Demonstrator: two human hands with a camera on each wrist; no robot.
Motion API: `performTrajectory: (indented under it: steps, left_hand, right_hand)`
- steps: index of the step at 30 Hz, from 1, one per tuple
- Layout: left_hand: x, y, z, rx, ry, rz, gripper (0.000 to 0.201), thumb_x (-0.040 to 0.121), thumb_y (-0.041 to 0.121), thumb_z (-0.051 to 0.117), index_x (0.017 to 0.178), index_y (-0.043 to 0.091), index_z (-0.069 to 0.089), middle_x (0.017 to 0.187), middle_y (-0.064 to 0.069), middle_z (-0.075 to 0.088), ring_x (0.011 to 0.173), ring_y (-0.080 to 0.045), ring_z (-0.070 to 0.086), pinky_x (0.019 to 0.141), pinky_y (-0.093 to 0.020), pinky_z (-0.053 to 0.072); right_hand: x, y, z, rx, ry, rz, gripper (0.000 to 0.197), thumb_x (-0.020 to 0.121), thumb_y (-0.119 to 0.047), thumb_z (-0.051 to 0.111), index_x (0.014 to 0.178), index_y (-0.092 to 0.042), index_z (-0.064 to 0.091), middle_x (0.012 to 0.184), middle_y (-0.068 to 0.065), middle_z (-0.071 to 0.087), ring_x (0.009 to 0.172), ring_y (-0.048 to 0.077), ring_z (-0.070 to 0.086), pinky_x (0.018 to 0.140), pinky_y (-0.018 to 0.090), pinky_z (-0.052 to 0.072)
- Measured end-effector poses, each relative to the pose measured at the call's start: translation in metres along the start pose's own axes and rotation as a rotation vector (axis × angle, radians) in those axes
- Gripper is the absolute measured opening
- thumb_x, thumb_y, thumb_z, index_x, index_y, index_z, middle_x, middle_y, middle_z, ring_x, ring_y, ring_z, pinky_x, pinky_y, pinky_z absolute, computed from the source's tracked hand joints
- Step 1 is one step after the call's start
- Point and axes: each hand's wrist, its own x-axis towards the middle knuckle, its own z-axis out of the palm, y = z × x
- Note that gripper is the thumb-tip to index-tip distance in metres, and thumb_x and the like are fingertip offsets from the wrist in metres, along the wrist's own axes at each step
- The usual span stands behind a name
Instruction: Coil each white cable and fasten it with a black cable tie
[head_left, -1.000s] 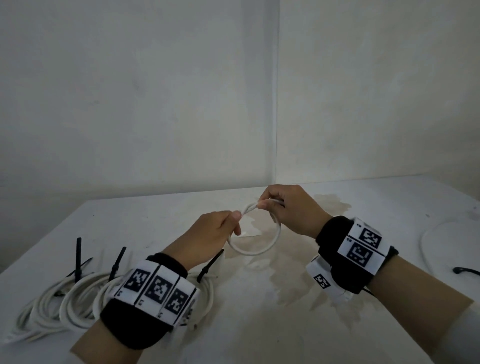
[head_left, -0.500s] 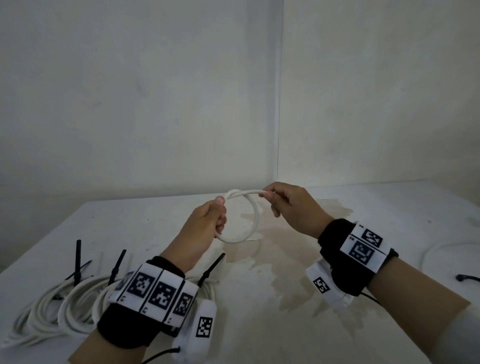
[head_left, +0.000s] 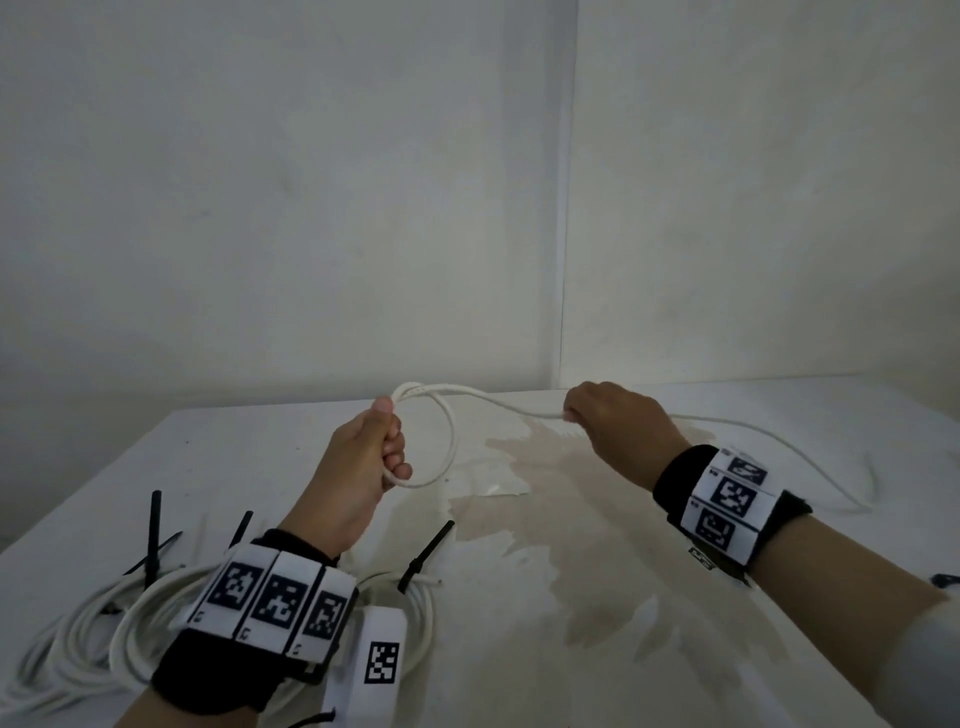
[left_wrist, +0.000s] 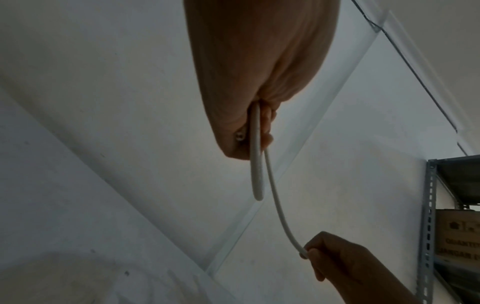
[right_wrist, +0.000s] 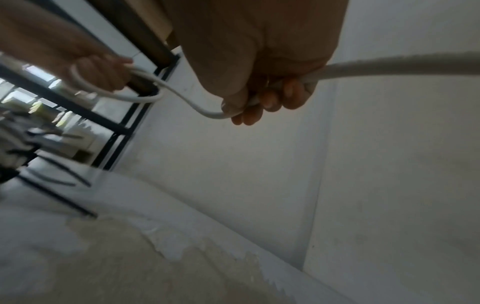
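Observation:
My left hand (head_left: 387, 441) grips a small loop of white cable (head_left: 451, 441) above the table, fingers curled round it. From the loop's top the cable runs right to my right hand (head_left: 574, 413), which pinches the strand. Past that hand the loose cable (head_left: 810, 457) trails over the table to the right. In the left wrist view the loop (left_wrist: 255, 164) hangs from my fist and the strand reaches the right hand (left_wrist: 307, 254). In the right wrist view my fingers (right_wrist: 270, 102) curl round the cable (right_wrist: 389, 65).
Several coiled white cables (head_left: 93, 623) fastened with black cable ties (head_left: 154, 535) lie at the near left of the white table (head_left: 571, 649). One tie (head_left: 426, 553) sticks up beside the nearest coil. A brown stain covers the table's middle. Walls meet in a corner behind.
My hands rose off the table and drew apart. The right hand slid rightwards along the cable, leaving a single loop in the left hand.

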Motion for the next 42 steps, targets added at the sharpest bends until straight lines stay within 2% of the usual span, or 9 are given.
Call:
performTrajectory:
  steps: [8,11,14,18,20,24,27,31,42]
  left_hand:
    - [0.009,-0.002,-0.01,0.007,0.043,0.001,0.041,0.101,0.027,0.033,0.062,0.015,0.035,0.051,0.006,0.029,0.037,-0.003,0.03,0.039,-0.013,0.032]
    - [0.012,0.0,-0.002,0.007,0.038,0.009,0.04,0.1,0.027,0.033,0.063,0.015,0.036,0.05,0.007,0.03,0.039,-0.003,0.03,0.042,-0.015,0.032]
    - [0.014,0.002,0.009,0.025,0.034,0.029,0.039,0.1,0.027,0.033,0.063,0.015,0.036,0.052,0.006,0.03,0.043,-0.006,0.031,0.049,-0.019,0.031]
    - [0.012,-0.003,0.022,0.134,0.025,0.046,0.039,0.101,0.026,0.033,0.064,0.014,0.038,0.06,-0.001,0.037,0.055,-0.013,0.034,0.06,-0.025,0.035]
    - [0.009,-0.006,0.026,0.197,0.011,0.06,0.04,0.101,0.024,0.032,0.065,0.012,0.042,0.063,-0.004,0.045,0.059,-0.015,0.043,0.065,-0.027,0.041]
    - [0.003,-0.01,0.033,0.305,-0.026,0.083,0.04,0.101,0.024,0.031,0.065,0.01,0.044,0.063,-0.003,0.047,0.06,-0.015,0.048,0.058,-0.017,0.045]
    - [0.0,-0.015,0.037,0.388,-0.088,0.088,0.039,0.101,0.027,0.031,0.067,0.011,0.043,0.061,-0.005,0.043,0.061,-0.019,0.043,0.061,-0.03,0.039]
    - [-0.006,-0.015,0.037,0.457,-0.17,0.085,0.04,0.1,0.021,0.028,0.068,0.011,0.049,0.058,0.0,0.055,0.055,-0.01,0.051,0.054,-0.019,0.041]
    - [-0.017,-0.001,0.035,0.267,-0.27,-0.16,0.041,0.099,0.025,0.03,0.063,0.011,0.043,0.05,0.001,0.038,0.033,-0.007,0.025,0.036,-0.016,0.025]
  right_hand:
    - [0.003,-0.014,0.017,-0.013,0.016,-0.353,0.034,0.048,0.009,0.083,0.068,-0.009,0.062,0.064,0.004,0.057,0.051,0.019,0.053,0.042,0.019,0.037]
    - [0.007,-0.03,0.022,0.001,0.055,-0.482,0.026,0.056,0.006,0.079,0.069,-0.008,0.062,0.065,0.005,0.058,0.053,0.02,0.054,0.046,0.022,0.04]
    - [0.011,-0.046,0.022,0.049,0.114,-0.551,0.012,0.076,0.001,0.055,0.069,-0.007,0.059,0.065,0.006,0.057,0.054,0.021,0.053,0.047,0.025,0.044]
    - [0.015,-0.066,0.015,0.079,0.214,-0.571,0.036,0.093,-0.007,0.035,0.067,-0.006,0.06,0.064,0.006,0.056,0.054,0.021,0.05,0.05,0.027,0.04]
    - [0.016,-0.072,0.012,0.11,0.24,-0.571,0.046,0.099,-0.009,0.026,0.067,-0.006,0.059,0.063,0.006,0.055,0.053,0.02,0.047,0.053,0.025,0.034]
    - [0.016,-0.08,0.011,0.201,0.258,-0.557,0.021,0.083,-0.005,0.046,0.069,-0.003,0.061,0.067,0.009,0.059,0.052,0.021,0.049,0.051,0.027,0.038]
    - [0.015,-0.083,0.009,0.3,0.223,-0.556,0.011,0.08,-0.005,0.055,0.069,-0.004,0.058,0.066,0.009,0.058,0.057,0.018,0.046,0.055,0.023,0.034]
    - [0.019,-0.08,-0.002,0.499,0.16,-0.343,0.02,0.071,-0.019,0.063,0.07,-0.006,0.048,0.067,0.01,0.052,0.063,0.013,0.033,0.057,0.022,0.03]
    - [0.032,-0.038,-0.011,0.684,0.116,-0.091,0.017,0.079,-0.016,0.064,0.079,0.0,0.07,0.07,0.012,0.065,0.069,0.011,0.05,0.064,0.008,0.039]
